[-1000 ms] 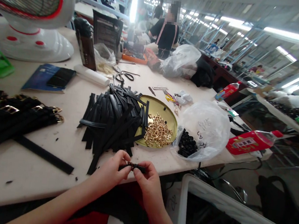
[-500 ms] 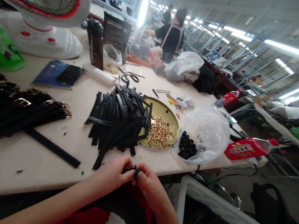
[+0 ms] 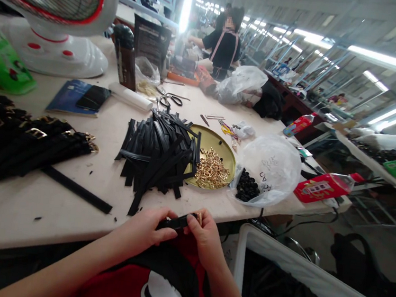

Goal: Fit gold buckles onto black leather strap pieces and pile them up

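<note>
Between my two hands, just off the table's front edge, is a short black strap (image 3: 177,223) with a gold buckle at its right end. My left hand (image 3: 155,227) grips the strap's left part. My right hand (image 3: 203,232) pinches the buckle end, its fingers partly covering the gold metal. Beyond them lies a heap of loose black strips (image 3: 157,156), overlapping a round yellow-green tray (image 3: 227,159) of small gold buckles (image 3: 213,169). Right of the tray, a clear plastic bag (image 3: 275,164) holds small black pieces (image 3: 247,187).
Buckled black straps (image 3: 15,147) are piled at left, with a single black strip (image 3: 77,189) beside them. A white fan (image 3: 52,46), scissors (image 3: 170,98) and a red bottle (image 3: 322,187) stand or lie farther out. A white bin (image 3: 242,249) is at lower right. Another person (image 3: 226,47) works behind.
My hands have moved apart, and the strap now stretches between them with its gold buckle showing at the right. My right hand has shifted rightward and slightly up.
</note>
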`<state>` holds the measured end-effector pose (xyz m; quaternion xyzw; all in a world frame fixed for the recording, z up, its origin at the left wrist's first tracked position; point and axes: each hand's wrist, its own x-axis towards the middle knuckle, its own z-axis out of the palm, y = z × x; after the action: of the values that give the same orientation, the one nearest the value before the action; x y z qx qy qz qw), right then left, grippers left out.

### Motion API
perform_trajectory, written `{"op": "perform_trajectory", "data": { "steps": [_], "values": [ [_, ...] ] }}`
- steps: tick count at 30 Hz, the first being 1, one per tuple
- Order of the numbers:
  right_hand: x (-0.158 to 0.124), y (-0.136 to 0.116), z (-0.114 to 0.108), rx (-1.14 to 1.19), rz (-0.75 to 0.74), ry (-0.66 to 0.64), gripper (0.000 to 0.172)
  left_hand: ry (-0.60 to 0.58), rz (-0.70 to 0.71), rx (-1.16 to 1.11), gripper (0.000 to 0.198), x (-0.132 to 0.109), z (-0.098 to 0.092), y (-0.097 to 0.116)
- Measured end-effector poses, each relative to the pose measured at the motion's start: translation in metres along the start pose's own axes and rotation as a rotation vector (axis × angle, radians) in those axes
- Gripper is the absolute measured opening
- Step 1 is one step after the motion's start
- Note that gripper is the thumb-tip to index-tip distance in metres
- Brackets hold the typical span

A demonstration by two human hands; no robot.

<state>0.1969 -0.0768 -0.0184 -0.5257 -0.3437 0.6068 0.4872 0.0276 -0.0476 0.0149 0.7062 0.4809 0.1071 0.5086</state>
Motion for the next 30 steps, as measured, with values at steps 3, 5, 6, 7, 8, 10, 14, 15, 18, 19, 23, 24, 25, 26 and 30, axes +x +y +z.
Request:
{"op": "perform_trajectory", "data": {
  "steps": [3, 5, 6, 7, 8, 10, 14, 15, 18, 19, 23, 24, 25, 26, 30],
  "values": [
    [-0.003, 0.001, 0.005, 0.046, 0.037, -0.034, 0.03, -0.015, 0.005, 0.0, 0.035, 0.002, 0.003, 0.01],
    [-0.005, 0.002, 0.006, 0.033, 0.068, -0.067, 0.031, -0.037, 0.002, -0.006, 0.039, 0.005, 0.005, 0.013],
    [-0.005, 0.003, 0.005, 0.016, 0.073, -0.074, 0.028, -0.043, -0.003, -0.021, 0.042, 0.006, 0.005, 0.012],
    [-0.005, 0.005, 0.005, -0.005, 0.07, -0.072, 0.026, -0.043, -0.009, -0.04, 0.044, 0.008, 0.005, 0.01],
    [-0.005, 0.006, 0.004, -0.031, 0.06, -0.058, 0.025, -0.048, -0.01, -0.059, 0.045, 0.009, 0.005, 0.007],
    [-0.003, 0.009, 0.003, -0.091, 0.024, -0.014, 0.024, -0.079, 0.0, -0.108, 0.038, 0.01, 0.004, -0.002],
    [0.001, 0.013, 0.006, -0.264, -0.071, 0.083, 0.021, -0.114, -0.015, -0.151, 0.025, 0.012, 0.003, -0.016],
    [0.002, 0.013, 0.007, -0.333, -0.112, 0.113, 0.019, -0.093, -0.022, -0.13, 0.025, 0.013, 0.004, -0.017],
    [0.002, 0.013, 0.008, -0.487, -0.181, 0.152, 0.015, -0.052, -0.038, -0.054, 0.023, 0.015, 0.006, -0.012],
    [0.002, 0.014, 0.007, -0.479, -0.159, 0.13, 0.015, -0.052, -0.043, -0.037, 0.023, 0.016, 0.007, -0.009],
    [0.004, 0.021, -0.001, -0.253, 0.043, -0.005, 0.022, -0.115, -0.022, -0.015, 0.022, 0.022, 0.006, -0.004],
    [0.005, 0.024, -0.002, -0.206, 0.075, -0.023, 0.023, -0.13, -0.009, -0.015, 0.022, 0.024, 0.005, -0.006],
    [0.005, 0.026, -0.004, -0.177, 0.091, -0.029, 0.024, -0.138, -0.007, -0.012, 0.022, 0.025, 0.004, -0.008],
    [0.006, 0.027, -0.005, -0.163, 0.092, -0.025, 0.025, -0.139, -0.019, -0.005, 0.022, 0.026, 0.004, -0.011],
    [0.008, 0.027, -0.004, -0.18, 0.046, 0.025, 0.025, -0.163, -0.141, -0.014, 0.025, 0.027, 0.005, -0.019]
  ]
}}
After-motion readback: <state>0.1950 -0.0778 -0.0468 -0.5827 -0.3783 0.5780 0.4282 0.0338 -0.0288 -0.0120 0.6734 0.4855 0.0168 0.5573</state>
